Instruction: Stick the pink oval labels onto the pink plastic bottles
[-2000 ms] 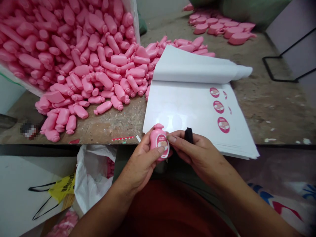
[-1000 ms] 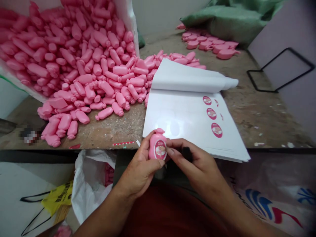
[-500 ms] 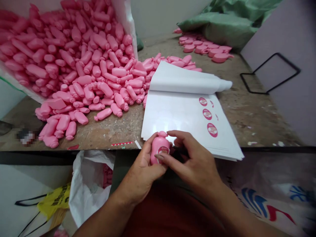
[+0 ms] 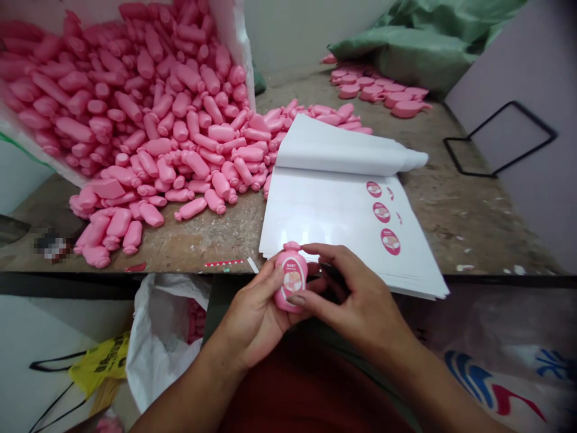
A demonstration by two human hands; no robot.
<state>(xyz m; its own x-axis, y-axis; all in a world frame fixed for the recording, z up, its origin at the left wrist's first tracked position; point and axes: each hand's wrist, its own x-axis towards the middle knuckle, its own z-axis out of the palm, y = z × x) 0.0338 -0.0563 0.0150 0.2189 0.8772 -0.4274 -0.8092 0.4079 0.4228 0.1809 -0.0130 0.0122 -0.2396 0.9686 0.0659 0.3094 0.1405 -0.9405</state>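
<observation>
A small pink toy bottle (image 4: pixel 278 296) is upright between my hands at the table's front edge, its oval "BABY" label (image 4: pixel 293 273) facing me. My left hand (image 4: pixel 252 319) is closed round the bottle's left side, thumb on the front beside the label. My right hand (image 4: pixel 356 294) grips the other side, with the thumb at the lower label edge and the index finger by the cap. Something dark (image 4: pixel 334 276) shows among my right hand's curled fingers; its kind cannot be made out. Behind lies a sticker sheet (image 4: pixel 324 210) with a few oval labels left along its right side.
A big white box (image 4: pixel 247 60) on its side spills pink bottles (image 4: pixel 193 162) over the table (image 4: pixel 225 240). Pink flat pieces (image 4: pixel 383 90) lie by a green cloth (image 4: pixel 419 45). A black wire frame (image 4: pixel 500 141) stands right. Below hangs a white sack (image 4: pixel 144 343).
The bottle has turned so its label faces me fully. My left thumb has moved up onto its front, and my right thumb has shifted slightly lower. The view has shifted slightly.
</observation>
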